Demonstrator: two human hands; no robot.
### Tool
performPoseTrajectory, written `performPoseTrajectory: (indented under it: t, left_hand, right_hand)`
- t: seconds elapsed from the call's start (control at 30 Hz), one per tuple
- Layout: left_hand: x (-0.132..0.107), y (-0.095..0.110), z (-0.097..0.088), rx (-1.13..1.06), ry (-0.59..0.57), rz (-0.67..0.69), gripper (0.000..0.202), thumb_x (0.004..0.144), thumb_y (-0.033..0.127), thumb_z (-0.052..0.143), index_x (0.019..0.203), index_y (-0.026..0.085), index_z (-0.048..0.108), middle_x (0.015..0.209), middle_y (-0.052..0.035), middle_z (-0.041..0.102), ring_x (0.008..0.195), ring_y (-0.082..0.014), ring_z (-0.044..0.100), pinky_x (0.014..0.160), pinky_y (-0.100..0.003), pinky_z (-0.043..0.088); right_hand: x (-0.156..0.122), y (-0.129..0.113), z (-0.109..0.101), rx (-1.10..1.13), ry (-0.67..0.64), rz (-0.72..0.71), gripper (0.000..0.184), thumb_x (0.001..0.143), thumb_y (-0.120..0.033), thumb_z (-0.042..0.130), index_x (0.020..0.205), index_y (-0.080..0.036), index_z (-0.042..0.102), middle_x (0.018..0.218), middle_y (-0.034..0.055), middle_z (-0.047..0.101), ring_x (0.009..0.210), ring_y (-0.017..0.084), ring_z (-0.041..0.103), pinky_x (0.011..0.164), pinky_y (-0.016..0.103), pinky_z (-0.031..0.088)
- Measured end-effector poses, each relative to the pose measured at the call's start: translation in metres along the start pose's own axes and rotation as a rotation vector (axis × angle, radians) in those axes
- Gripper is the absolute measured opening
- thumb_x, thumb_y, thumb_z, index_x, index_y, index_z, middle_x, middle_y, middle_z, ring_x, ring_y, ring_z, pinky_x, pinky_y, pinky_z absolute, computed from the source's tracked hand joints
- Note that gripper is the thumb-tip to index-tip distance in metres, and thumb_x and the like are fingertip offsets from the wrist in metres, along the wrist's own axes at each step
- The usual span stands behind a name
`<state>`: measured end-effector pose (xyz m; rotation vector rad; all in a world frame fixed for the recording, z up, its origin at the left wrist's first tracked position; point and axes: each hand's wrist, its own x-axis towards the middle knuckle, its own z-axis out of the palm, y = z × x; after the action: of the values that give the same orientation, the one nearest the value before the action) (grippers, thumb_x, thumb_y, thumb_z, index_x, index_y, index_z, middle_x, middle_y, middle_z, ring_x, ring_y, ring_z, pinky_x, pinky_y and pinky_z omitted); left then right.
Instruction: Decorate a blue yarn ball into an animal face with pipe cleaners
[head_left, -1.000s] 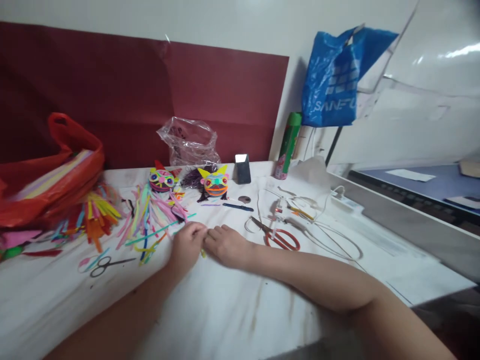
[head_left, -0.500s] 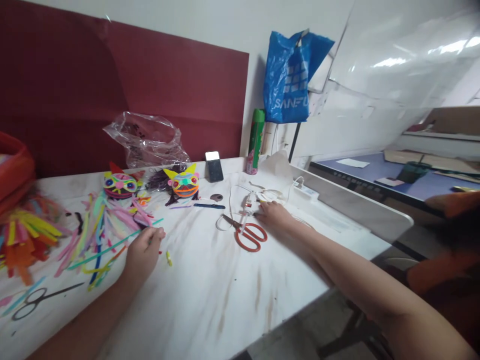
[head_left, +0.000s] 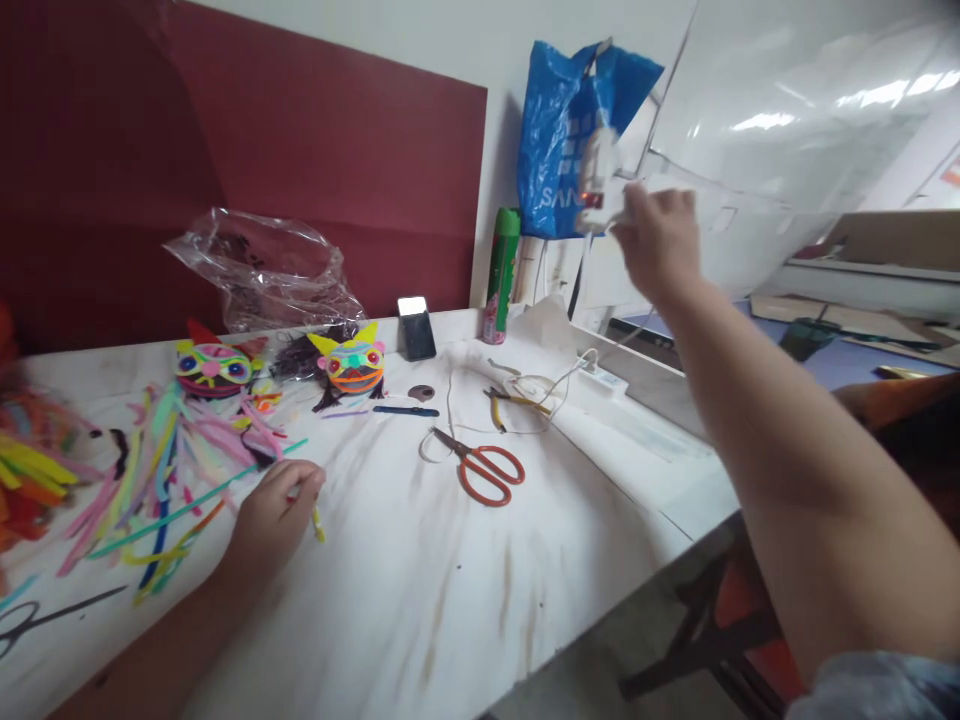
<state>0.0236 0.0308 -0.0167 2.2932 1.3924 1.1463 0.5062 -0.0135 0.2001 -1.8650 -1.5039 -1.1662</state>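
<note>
My right hand (head_left: 660, 240) is raised high over the right side of the table, closed round a white glue gun (head_left: 596, 180) with a small red light; its cord trails down toward the table. My left hand (head_left: 274, 510) rests on the white table (head_left: 450, 600), pinching a short yellow-green strip (head_left: 318, 522). Just left of that hand lies a spread of coloured strips (head_left: 165, 470). Two small colourful craft faces (head_left: 214, 367) (head_left: 352, 365) stand behind them.
Red-handled scissors (head_left: 484, 468) lie mid-table with yellow pliers (head_left: 514, 402) and a white cord beyond. A phone (head_left: 417, 327), a green can (head_left: 500, 275), a clear plastic bag (head_left: 262, 270) and a blue bag (head_left: 570, 140) are at the back. Black scissors (head_left: 37, 620) lie far left.
My right hand left the left hand, reached to the tools past the red scissors, and has lifted the glue gun into the air. The left hand stayed near the strips.
</note>
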Motion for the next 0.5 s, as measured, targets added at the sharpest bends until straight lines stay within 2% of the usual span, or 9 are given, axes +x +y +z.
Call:
performPoseTrajectory:
  t: [0.07, 0.13, 0.2, 0.27, 0.37, 0.43, 0.5]
  left_hand:
    - [0.000, 0.001, 0.000, -0.008, -0.013, 0.000, 0.029, 0.082, 0.044, 0.042, 0.069, 0.022, 0.056, 0.079, -0.0039, 0.065, 0.078, -0.0195, 0.060, 0.075, -0.028, 0.048]
    - [0.000, 0.003, 0.000, -0.013, -0.028, 0.016, 0.029, 0.082, 0.043, 0.042, 0.069, 0.022, 0.056, 0.079, -0.0038, 0.065, 0.078, -0.0195, 0.060, 0.076, -0.028, 0.048]
    - [0.000, 0.002, 0.001, -0.023, -0.033, 0.039, 0.029, 0.082, 0.043, 0.042, 0.069, 0.022, 0.056, 0.078, -0.0037, 0.065, 0.079, -0.0194, 0.060, 0.077, -0.028, 0.047]
    - [0.001, 0.000, 0.003, -0.031, -0.036, 0.057, 0.029, 0.083, 0.042, 0.041, 0.069, 0.021, 0.056, 0.077, -0.0037, 0.064, 0.080, -0.0194, 0.060, 0.079, -0.029, 0.047]
    - [-0.001, -0.002, 0.007, -0.026, -0.029, 0.069, 0.028, 0.085, 0.038, 0.040, 0.070, 0.021, 0.055, 0.076, -0.0041, 0.062, 0.082, -0.0194, 0.059, 0.079, -0.030, 0.047]
    - [-0.005, -0.001, 0.009, -0.017, -0.026, 0.082, 0.025, 0.085, 0.034, 0.040, 0.070, 0.020, 0.055, 0.076, -0.0049, 0.061, 0.084, -0.0194, 0.058, 0.079, -0.031, 0.046]
    - [-0.011, 0.003, 0.011, -0.005, -0.041, 0.107, 0.023, 0.085, 0.028, 0.042, 0.069, 0.020, 0.056, 0.075, -0.0056, 0.062, 0.083, -0.0187, 0.058, 0.078, -0.031, 0.046]
  right_hand:
    - [0.015, 0.012, -0.008, -0.046, 0.029, -0.027, 0.048, 0.099, -0.026, 0.039, 0.138, 0.001, 0.037, 0.120, 0.0250, 0.050, 0.110, 0.027, 0.038, 0.088, 0.044, 0.027]
    - [0.018, 0.013, 0.000, -0.064, -0.032, -0.140, 0.048, 0.098, -0.028, 0.043, 0.137, -0.001, 0.041, 0.120, 0.0238, 0.052, 0.111, 0.027, 0.038, 0.090, 0.044, 0.028]
    - [0.010, 0.004, 0.025, -0.049, -0.154, -0.283, 0.044, 0.096, -0.027, 0.047, 0.134, -0.005, 0.047, 0.119, 0.0217, 0.054, 0.110, 0.028, 0.040, 0.091, 0.043, 0.029]
    - [-0.009, -0.014, 0.059, 0.004, -0.295, -0.358, 0.041, 0.093, -0.024, 0.051, 0.131, -0.008, 0.051, 0.114, 0.0202, 0.058, 0.106, 0.028, 0.044, 0.090, 0.042, 0.032]
    - [-0.050, -0.049, 0.110, 0.115, -0.436, -0.338, 0.038, 0.092, -0.024, 0.047, 0.128, -0.011, 0.054, 0.107, 0.0170, 0.062, 0.100, 0.027, 0.050, 0.089, 0.040, 0.037]
    - [-0.080, -0.070, 0.134, 0.175, -0.465, -0.347, 0.034, 0.088, -0.021, 0.049, 0.118, -0.008, 0.060, 0.095, 0.0171, 0.065, 0.089, 0.027, 0.055, 0.083, 0.038, 0.041]
    - [-0.108, -0.081, 0.153, 0.256, -0.501, -0.361, 0.030, 0.086, -0.020, 0.048, 0.109, -0.009, 0.064, 0.086, 0.0177, 0.066, 0.081, 0.027, 0.058, 0.078, 0.037, 0.043]
